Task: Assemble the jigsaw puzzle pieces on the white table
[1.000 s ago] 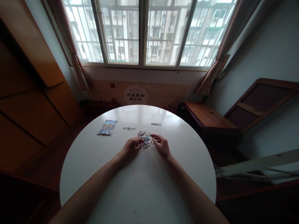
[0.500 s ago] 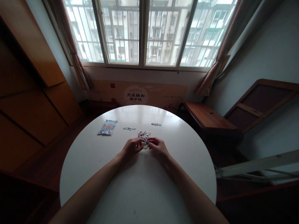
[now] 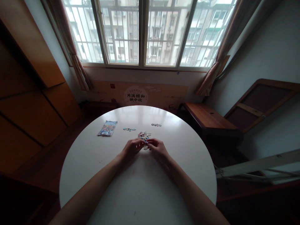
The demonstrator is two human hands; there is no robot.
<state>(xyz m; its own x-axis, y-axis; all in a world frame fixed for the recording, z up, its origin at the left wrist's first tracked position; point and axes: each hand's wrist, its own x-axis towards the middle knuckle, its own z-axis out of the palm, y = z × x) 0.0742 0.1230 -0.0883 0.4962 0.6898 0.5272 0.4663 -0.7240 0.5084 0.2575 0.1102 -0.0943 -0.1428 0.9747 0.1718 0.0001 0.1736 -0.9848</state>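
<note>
A small heap of loose jigsaw pieces [image 3: 143, 135] lies on the round white table [image 3: 138, 184]. My left hand [image 3: 132, 147] and my right hand [image 3: 158, 148] rest just in front of the heap, fingertips almost touching each other. Both hands are closed in a pinch on small puzzle pieces held between them; the pieces themselves are mostly hidden by the fingers. Two short joined strips of pieces lie further back, one strip [image 3: 129, 129] to the left and another strip [image 3: 156, 125] to the right.
A colourful puzzle packet [image 3: 107, 128] lies flat at the table's far left. Behind the table are a barred window, curtains and a low wooden bench [image 3: 206, 117]. A wooden frame [image 3: 264, 103] leans on the right wall. Wooden cabinets stand at the left.
My right hand has moved left from the heap's right edge to meet my left hand, and both now pinch pieces together in front of the heap.
</note>
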